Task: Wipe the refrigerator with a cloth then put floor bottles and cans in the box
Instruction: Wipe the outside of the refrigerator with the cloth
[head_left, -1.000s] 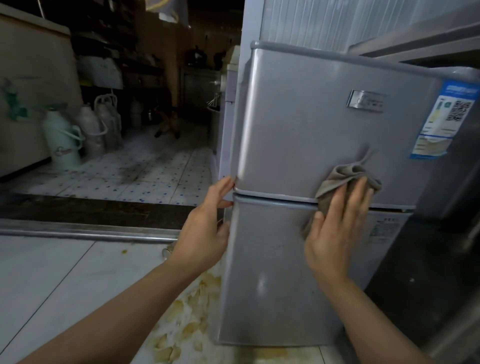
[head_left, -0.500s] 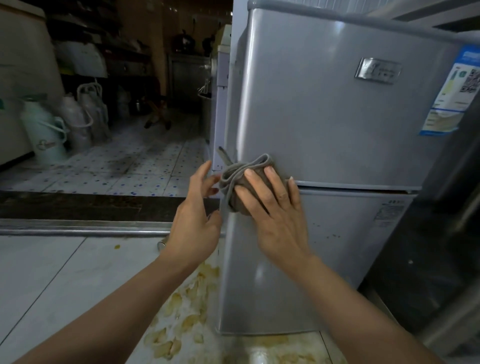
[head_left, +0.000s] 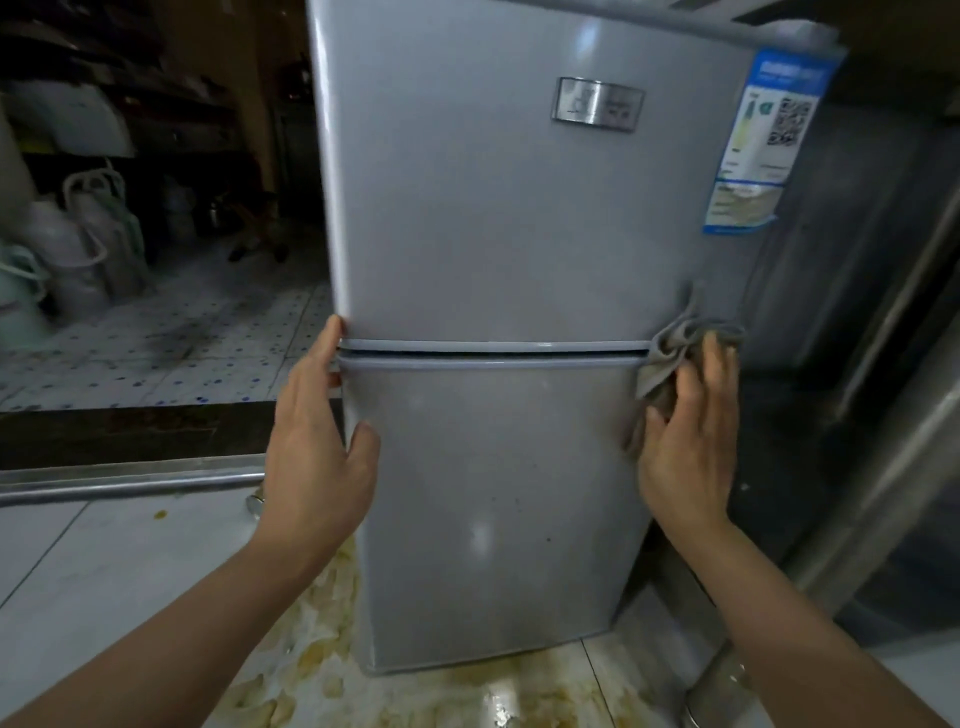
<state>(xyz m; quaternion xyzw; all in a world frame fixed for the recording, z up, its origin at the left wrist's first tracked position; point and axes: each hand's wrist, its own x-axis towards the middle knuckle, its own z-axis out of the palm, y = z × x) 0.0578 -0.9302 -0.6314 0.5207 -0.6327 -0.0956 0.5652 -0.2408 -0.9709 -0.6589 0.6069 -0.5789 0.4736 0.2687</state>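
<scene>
A small grey two-door refrigerator (head_left: 498, 234) stands on the floor straight ahead, with a metal badge and a blue label on its upper door. My right hand (head_left: 685, 441) presses a crumpled grey cloth (head_left: 670, 353) against the fridge's right edge, at the seam between the two doors. The fingers lie fairly straight over the cloth. My left hand (head_left: 317, 441) rests on the left edge of the fridge at the same seam, fingers extended and thumb on the lower door. No bottles, cans or box are in view.
Yellowish stains (head_left: 311, 649) cover the white floor tiles around the fridge's base. A metal threshold rail (head_left: 130, 483) crosses the floor at left. Beyond it lie patterned tiles and several white jugs (head_left: 78, 244). A steel cabinet (head_left: 883, 364) stands close at right.
My right hand has swept the cloth along the door seam from the left edge to the right edge. My left hand stays at the left edge. The view has moved closer and squarer.
</scene>
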